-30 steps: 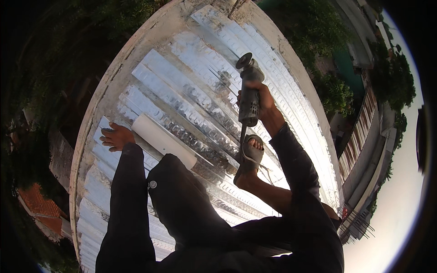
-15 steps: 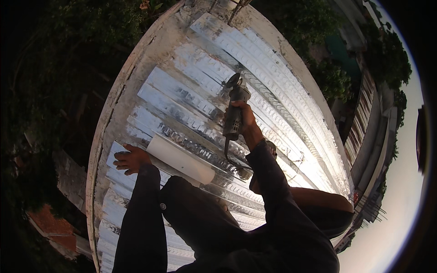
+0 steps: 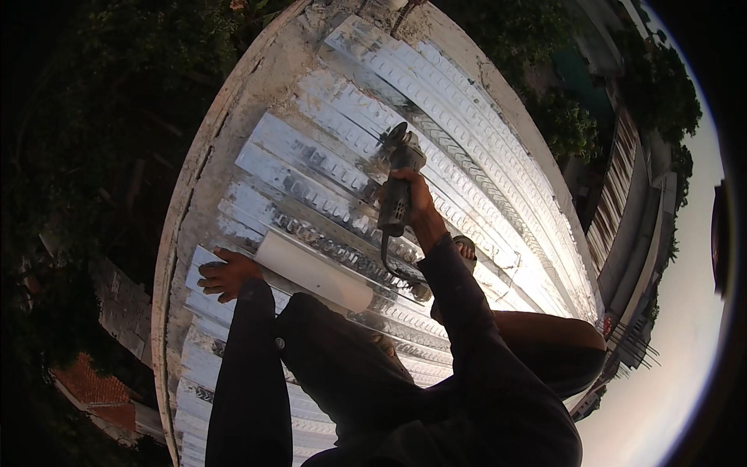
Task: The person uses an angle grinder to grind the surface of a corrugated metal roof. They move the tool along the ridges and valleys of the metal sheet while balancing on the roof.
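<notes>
While the right hand (image 3: 421, 201) grips an angle grinder (image 3: 398, 208) lengthwise forward, the left hand (image 3: 231, 275) lies spread, empty, on metal decking (image 3: 268, 152).

This is an open-air building site, high on a roof or upper deck. Ribbed, silvery sheet-metal decking (image 3: 498, 167) lies underfoot, bordered by a rough grey-brown concrete edge (image 3: 210, 159). Beyond it show dark green trees (image 3: 572, 132), an orange tiled roof (image 3: 95, 389), a rust-streaked corrugated roof (image 3: 611, 206), thin dark protruding rods (image 3: 634, 342) and pale sky (image 3: 661, 389). A dark, disc-tipped handheld power tool (image 3: 397, 210) fits such work.
</notes>
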The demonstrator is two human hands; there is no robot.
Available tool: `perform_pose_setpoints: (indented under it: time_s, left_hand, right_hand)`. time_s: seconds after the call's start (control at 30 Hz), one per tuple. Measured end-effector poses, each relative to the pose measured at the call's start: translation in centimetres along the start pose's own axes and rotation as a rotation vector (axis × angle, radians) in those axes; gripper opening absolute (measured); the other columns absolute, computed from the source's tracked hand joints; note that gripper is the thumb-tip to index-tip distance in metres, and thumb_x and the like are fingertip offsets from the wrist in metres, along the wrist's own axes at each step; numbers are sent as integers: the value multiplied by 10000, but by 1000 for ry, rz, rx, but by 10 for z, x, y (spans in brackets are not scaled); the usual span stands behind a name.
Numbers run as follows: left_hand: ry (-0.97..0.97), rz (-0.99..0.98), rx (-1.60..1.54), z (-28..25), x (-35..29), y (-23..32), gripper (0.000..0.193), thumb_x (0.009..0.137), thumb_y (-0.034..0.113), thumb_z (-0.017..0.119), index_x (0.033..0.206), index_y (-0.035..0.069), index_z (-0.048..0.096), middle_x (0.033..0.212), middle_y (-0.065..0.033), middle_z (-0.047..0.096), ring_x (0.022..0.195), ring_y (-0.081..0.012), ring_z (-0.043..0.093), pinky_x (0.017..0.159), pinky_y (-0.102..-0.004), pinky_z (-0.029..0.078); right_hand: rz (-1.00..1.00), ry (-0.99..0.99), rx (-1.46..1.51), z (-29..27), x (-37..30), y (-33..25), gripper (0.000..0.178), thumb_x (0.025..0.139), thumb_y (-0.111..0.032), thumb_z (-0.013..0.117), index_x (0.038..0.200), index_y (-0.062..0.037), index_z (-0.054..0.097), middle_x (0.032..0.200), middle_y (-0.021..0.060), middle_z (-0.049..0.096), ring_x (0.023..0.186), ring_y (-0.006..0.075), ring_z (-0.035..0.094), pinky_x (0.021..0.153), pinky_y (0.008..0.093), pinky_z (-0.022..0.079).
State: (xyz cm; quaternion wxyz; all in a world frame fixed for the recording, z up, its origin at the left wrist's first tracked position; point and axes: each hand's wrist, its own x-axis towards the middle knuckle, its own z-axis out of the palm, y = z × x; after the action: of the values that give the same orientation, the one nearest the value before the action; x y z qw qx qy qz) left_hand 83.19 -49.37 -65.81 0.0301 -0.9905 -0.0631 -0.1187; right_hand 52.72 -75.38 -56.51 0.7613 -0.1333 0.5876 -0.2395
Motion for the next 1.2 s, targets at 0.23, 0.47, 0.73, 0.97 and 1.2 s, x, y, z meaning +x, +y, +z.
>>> perform_pose_setpoints:
  time_s: [0.23,0.47,0.73,0.97,1.2]
  left_hand:
    - [71,15,17,6,2,-2,732,1018,687,401,1479,121,449,1563,-241,412,1453,-461,403,1044,-688,374]
    - [22,11,1,3,1,-1,730,1016,677,420,1494,125,421,1572,-249,396,1460,-467,392,1046,-694,368]
    - [50,17,-29,1,-1,1,735,1015,690,408,1484,125,418,1561,-237,401,1452,-467,398,1037,-693,367]
    - [32,12,-5,1,0,0,738,1010,697,413,1477,125,422,1563,-231,397,1451,-465,399,1044,-690,363]
    - [-10,-9,-30,-4,-1,4,747,1011,686,426,1502,124,393,1579,-247,374,1481,-469,352,1080,-704,339]
  right_hand:
    - [0,1,-2,10,-5,1,294,889,-272,624,992,-2,570,777,200,708,624,304,702,590,397,602]
    - [-4,-21,-20,4,-1,1,289,887,-259,626,1002,-2,559,787,213,712,638,311,712,594,404,605]
    - [-24,7,0,1,4,2,320,869,-232,662,1027,37,593,767,190,687,644,326,716,586,440,617]
    - [-11,14,-14,3,2,0,347,852,-221,685,1045,57,609,790,191,688,649,329,718,585,466,623]
    - [-32,71,-30,2,3,1,352,841,-218,698,1049,50,604,782,176,673,642,325,709,598,480,620]
